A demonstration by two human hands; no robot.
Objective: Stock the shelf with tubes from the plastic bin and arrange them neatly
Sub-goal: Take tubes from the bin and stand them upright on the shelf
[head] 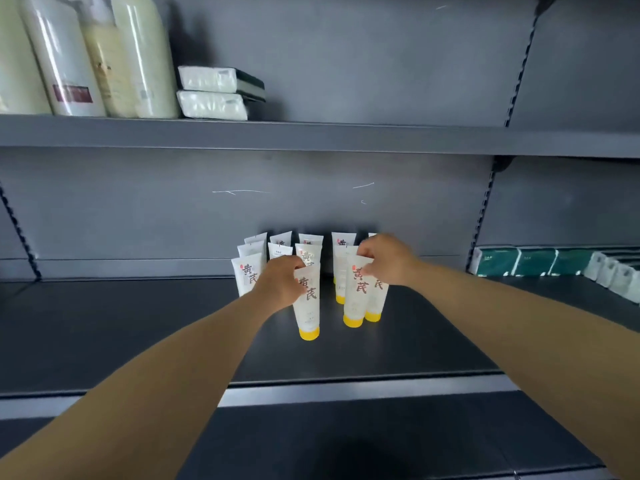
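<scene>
Several white tubes with yellow caps stand cap-down in rows on the dark middle shelf. My left hand grips the top of the front tube of a middle row. My right hand pinches the top of another front tube, with a further tube right beside it. More tubes stand behind and to the left, partly hidden by my hands. The plastic bin is out of view.
Tall cream bottles and two stacked white packs sit on the upper shelf. Dark green and white tissue packs line the middle shelf at the right. A lower shelf edge runs below my arms.
</scene>
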